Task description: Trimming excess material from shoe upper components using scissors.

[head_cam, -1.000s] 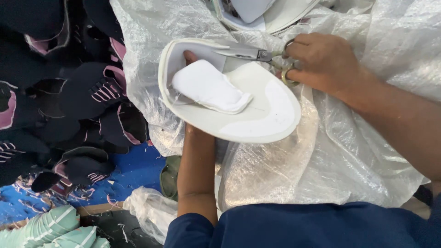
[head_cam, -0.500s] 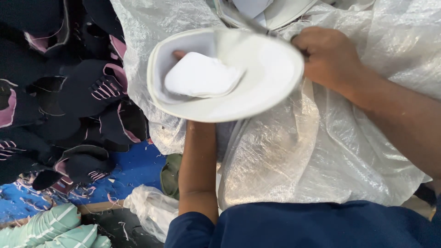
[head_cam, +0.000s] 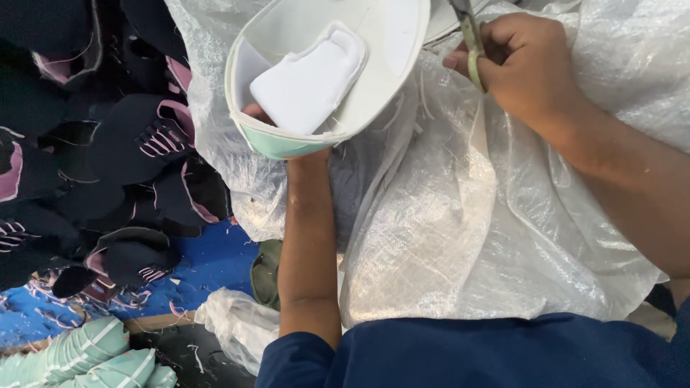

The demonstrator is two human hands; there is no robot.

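Over sacking (head_cam: 445, 237), white upper (head_cam: 316, 79) lifted higher

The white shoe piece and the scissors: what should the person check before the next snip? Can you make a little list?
1. Left hand grips the white shoe piece from underneath: ok.
2. Right hand holds the scissors: ok.
3. Blades in sight: not ok, they run past the picture's top edge.
4. Left fingers away from the blades: cannot tell.
5. Clear plastic sack lies under the work: ok.
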